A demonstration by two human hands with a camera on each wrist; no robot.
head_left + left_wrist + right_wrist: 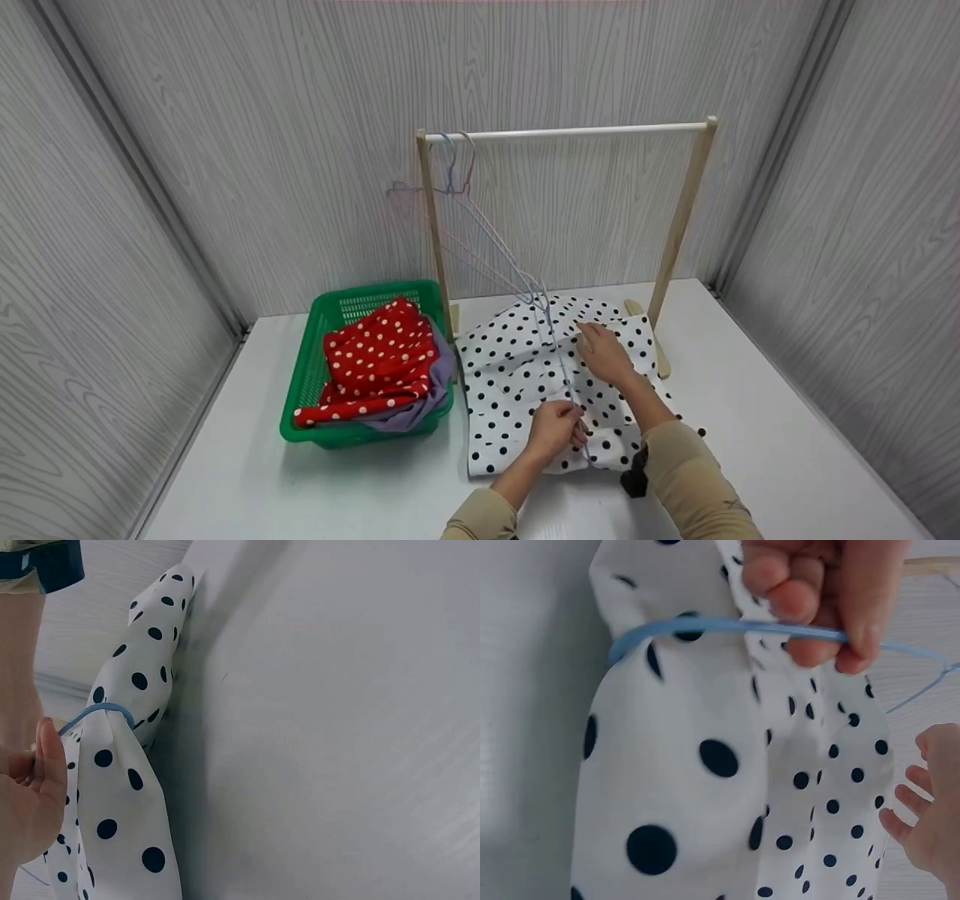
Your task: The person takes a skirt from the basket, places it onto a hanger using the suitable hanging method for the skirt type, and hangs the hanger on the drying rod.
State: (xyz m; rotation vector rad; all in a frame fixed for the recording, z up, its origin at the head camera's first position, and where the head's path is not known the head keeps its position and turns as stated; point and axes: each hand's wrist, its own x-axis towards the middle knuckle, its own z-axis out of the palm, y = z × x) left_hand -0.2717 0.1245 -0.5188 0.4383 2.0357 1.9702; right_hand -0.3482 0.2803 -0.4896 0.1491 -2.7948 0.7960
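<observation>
A white cloth with black dots (499, 405) lies rumpled under both hands; I cannot tell what garment it is. Across it runs a thin blue clothes hanger (564, 367), its rounded end (652, 628) bending over the cloth's front edge. My left hand (553, 429) pinches the hanger near that end, between thumb and fingers, as the right wrist view shows. Farther back, my right hand (602, 355) is over the cloth with fingers extended, gripping nothing; its fingers also show in the right wrist view (930, 802). The cloth hides part of the hanger.
Behind the cloth stands a wooden rack with a white rail (570, 133). Blue and pink hangers (469, 176) hang at the rail's left end. A green basket (300, 375) holds red dotted cloth (382, 352) and purple cloth (442, 367). Walls enclose the white table (757, 420).
</observation>
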